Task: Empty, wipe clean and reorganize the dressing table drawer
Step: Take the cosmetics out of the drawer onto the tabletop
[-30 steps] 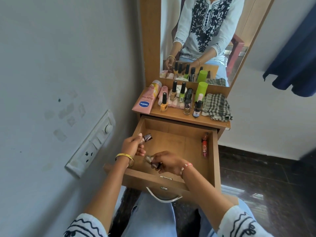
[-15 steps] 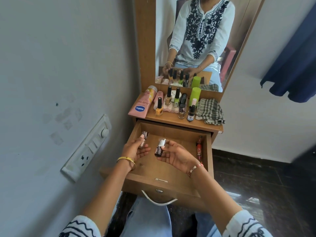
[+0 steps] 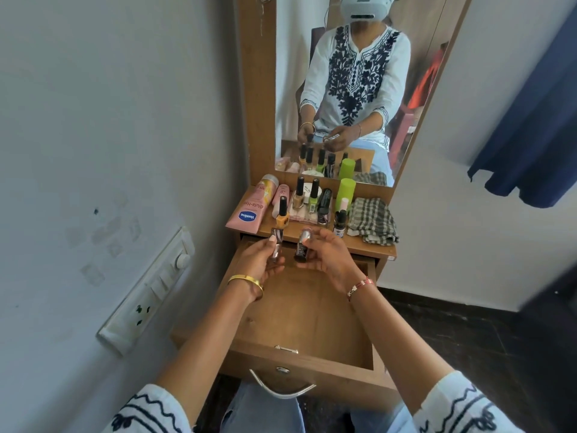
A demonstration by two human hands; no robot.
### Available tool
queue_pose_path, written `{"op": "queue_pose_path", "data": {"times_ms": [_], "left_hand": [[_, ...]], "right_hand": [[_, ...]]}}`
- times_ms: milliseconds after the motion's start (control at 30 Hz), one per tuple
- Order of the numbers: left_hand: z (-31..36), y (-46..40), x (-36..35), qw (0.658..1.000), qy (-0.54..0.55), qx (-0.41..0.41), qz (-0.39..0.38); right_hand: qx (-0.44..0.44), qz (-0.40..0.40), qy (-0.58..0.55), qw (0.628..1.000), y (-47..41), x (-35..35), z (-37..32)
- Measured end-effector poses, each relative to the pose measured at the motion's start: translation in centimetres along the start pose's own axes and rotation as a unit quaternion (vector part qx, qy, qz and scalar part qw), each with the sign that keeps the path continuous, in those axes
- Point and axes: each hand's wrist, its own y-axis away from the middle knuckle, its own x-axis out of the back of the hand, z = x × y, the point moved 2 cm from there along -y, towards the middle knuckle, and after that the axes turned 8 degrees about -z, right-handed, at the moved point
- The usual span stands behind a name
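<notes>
The wooden drawer [image 3: 299,357] of the dressing table stands pulled out below me, its floor bare where visible. My left hand [image 3: 259,260] holds a small bottle with a silvery cap [image 3: 276,245] above the drawer's back edge. My right hand [image 3: 327,257] holds another small dark bottle with a silver cap [image 3: 302,245] beside it. Both bottles hover just in front of the tabletop [image 3: 368,248]. On the tabletop stand a pink lotion tube [image 3: 253,207], a yellow nail polish [image 3: 282,215], several other small bottles [image 3: 312,198] and a green can [image 3: 345,192].
A folded checked cloth [image 3: 371,220] lies at the tabletop's right. The mirror [image 3: 352,89] rises behind. A wall with a switch panel [image 3: 146,295] is close on the left. A dark blue curtain [image 3: 530,135] hangs at right. The drawer's metal handle [image 3: 281,389] is near my knees.
Both hands rose out of the drawer and moved forward toward the tabletop, each carrying its small bottle. The view tilted upward, and my right hand now hides the red item at the drawer's right.
</notes>
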Motion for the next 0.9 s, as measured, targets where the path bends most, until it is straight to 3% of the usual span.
{"op": "queue_pose_path", "data": {"times_ms": [100, 167, 267, 400, 633, 900], "left_hand": [[0.6, -0.6, -0.6, 0.998, -0.058, -0.021, 0.003], [1.0, -0.9, -1.0, 0.992, -0.114, -0.052, 0.005], [1.7, -1.6, -1.5, 0.975, -0.205, -0.088, 0.018], [2.1, -2.7, -1.9, 0.949, -0.293, -0.104, 0.043], [2.1, -4.6, -2.9, 0.914, -0.38, -0.131, 0.064], [2.1, -5.8, -4.0, 0.891, -0.421, -0.144, 0.091]], "right_hand": [[0.016, 0.03, 0.023, 0.999, -0.3, 0.2, -1.3], [0.031, 0.058, 0.101, 0.993, -0.5, 0.4, -2.2], [0.058, 0.105, 0.274, 0.954, -1.3, 0.8, -3.9], [0.1, 0.128, 0.414, 0.896, -2.3, 1.2, -6.0], [0.119, 0.071, 0.629, 0.765, -4.1, 0.3, -8.3], [0.09, -0.014, 0.746, 0.66, -5.5, -1.2, -8.7]]}}
